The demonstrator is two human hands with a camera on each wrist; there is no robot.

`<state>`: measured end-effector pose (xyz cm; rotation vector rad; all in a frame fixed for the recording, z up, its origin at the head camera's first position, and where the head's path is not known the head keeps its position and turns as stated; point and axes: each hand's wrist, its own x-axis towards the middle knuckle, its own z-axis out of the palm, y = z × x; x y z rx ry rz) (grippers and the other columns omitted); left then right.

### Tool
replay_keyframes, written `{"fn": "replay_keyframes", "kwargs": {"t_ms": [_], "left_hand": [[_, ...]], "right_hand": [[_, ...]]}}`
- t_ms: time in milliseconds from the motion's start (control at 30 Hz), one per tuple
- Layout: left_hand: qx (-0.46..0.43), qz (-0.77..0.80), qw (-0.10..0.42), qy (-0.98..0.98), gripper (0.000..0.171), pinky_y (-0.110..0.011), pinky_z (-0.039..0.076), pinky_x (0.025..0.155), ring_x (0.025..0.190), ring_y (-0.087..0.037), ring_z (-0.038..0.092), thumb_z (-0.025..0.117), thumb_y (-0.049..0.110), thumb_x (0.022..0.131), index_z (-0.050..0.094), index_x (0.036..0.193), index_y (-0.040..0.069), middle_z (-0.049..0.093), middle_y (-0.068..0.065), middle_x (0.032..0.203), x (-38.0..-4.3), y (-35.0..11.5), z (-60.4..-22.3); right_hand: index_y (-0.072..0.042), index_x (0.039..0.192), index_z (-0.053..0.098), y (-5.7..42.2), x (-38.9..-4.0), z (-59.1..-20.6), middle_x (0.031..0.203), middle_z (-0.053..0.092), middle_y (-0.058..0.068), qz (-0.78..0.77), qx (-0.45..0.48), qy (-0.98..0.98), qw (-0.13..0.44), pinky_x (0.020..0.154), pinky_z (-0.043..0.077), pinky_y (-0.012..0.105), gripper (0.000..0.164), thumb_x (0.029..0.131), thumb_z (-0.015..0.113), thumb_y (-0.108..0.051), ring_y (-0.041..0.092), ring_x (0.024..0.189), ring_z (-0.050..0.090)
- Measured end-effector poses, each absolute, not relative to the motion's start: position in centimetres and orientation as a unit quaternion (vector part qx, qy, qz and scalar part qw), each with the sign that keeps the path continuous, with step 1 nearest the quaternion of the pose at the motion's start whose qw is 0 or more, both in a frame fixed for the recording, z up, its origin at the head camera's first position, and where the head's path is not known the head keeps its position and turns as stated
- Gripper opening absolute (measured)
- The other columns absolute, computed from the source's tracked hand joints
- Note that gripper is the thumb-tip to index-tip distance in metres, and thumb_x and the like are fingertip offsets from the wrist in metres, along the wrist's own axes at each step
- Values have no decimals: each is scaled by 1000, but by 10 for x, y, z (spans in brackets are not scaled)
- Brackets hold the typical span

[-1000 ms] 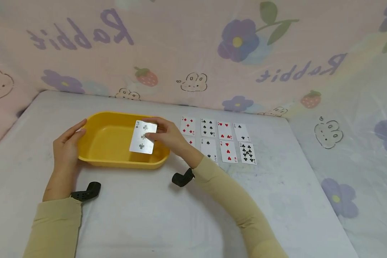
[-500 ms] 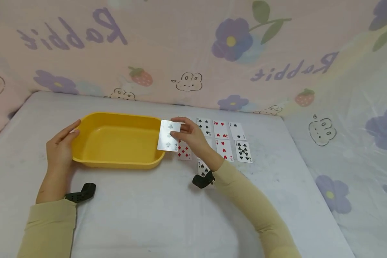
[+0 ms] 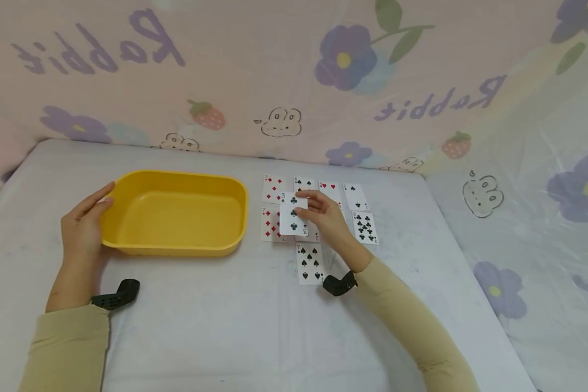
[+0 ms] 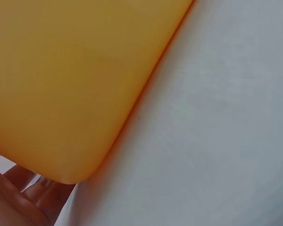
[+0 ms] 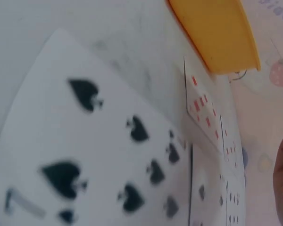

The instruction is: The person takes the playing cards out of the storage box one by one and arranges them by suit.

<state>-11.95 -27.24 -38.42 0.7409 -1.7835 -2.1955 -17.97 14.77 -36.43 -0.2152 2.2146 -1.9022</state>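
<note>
At the left end of a yellow plastic basin (image 3: 176,251), my left hand (image 3: 81,228) holds the wall, with the thumb tip at the rim. In the left wrist view its fingers (image 4: 42,197) lie against the outer side of the basin (image 4: 75,94). Face up between the thumb and fingers of my right hand (image 3: 325,218), a three of clubs playing card (image 3: 289,218) is pinched above the laid-out cards. Below it on the table lies a seven of spades (image 3: 310,264), large in the right wrist view. The three of clubs and hand hide parts of several cards.
Two rows of face-up cards lie right of the basin, among them a five of diamonds (image 3: 273,185), seven of diamonds (image 3: 268,223), two of clubs (image 3: 355,196) and nine of clubs (image 3: 365,227). A printed cloth (image 3: 235,71) hangs behind the white table (image 3: 215,326).
My right hand has carried the three of clubs from above the basin rightward to over the cards. My left hand stays at the basin; the head view has shifted slightly.
</note>
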Motion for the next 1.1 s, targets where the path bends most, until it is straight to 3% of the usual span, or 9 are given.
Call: {"fn": "replay_keyframes", "kwargs": {"t_ms": [267, 600, 867, 1100], "left_hand": [[249, -761, 114, -588, 36, -5, 23, 108, 135, 3, 32, 64, 27, 92, 63, 128, 25, 55, 21, 134, -120, -273, -386], [251, -764, 122, -581, 34, -4, 27, 104, 132, 2, 36, 66, 25, 91, 65, 125, 25, 62, 23, 123, -121, -276, -387], [250, -754, 119, -595, 34, -4, 23, 106, 134, 3, 34, 63, 26, 93, 64, 127, 26, 59, 23, 127, -121, -276, -388], [247, -766, 119, -581, 34, -5, 23, 108, 136, 2, 32, 63, 25, 93, 63, 127, 25, 58, 22, 130, -122, -275, -388]], "right_hand": [[-8, 132, 54, 188, -170, -367, 122, 60, 15, -625, -39, 772, 109, 80, 50, 19, 48, 86, 69, -6, 9, 96, 61], [-6, 136, 48, 234, -153, -376, 122, 60, 7, -603, -25, 790, 108, 84, 51, 18, 50, 89, 62, -2, 8, 102, 61], [-5, 140, 44, 263, -142, -380, 135, 50, 18, -579, -7, 806, 120, 87, 47, 14, 49, 92, 50, 4, 7, 109, 54], [-3, 140, 43, 286, -132, -382, 132, 47, 20, -554, -6, 822, 131, 85, 45, 13, 49, 93, 42, 8, 5, 106, 51]]}}
